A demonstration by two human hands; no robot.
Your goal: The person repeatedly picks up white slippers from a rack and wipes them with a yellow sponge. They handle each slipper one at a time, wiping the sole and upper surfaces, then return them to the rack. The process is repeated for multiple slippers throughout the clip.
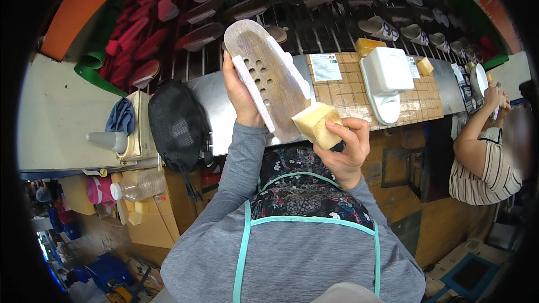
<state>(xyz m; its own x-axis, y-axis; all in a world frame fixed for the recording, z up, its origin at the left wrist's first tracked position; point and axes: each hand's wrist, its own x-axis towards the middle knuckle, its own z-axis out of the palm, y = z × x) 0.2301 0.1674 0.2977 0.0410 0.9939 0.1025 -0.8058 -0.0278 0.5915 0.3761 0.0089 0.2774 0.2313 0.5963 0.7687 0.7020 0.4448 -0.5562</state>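
Observation:
My left hand (240,94) grips a shoe sole (269,76) by its left edge, holding it tilted up over the workbench. The sole has a brown underside with several round holes and a white rim. My right hand (343,148) holds a yellowish block (315,123), like a sponge or rubber eraser, with its corner pressed against the lower right part of the sole. Both grey sleeves rise from the lower edge, over a dark patterned apron with teal trim.
A metal-and-tiled bench (348,92) carries a white plastic box (387,81) and paper sheets. Behind it, racks (314,0) hold several soles. A black pouch (178,123), grey cone (106,140) and clear bottle (137,186) sit left. Another person in a striped shirt (485,160) works at right.

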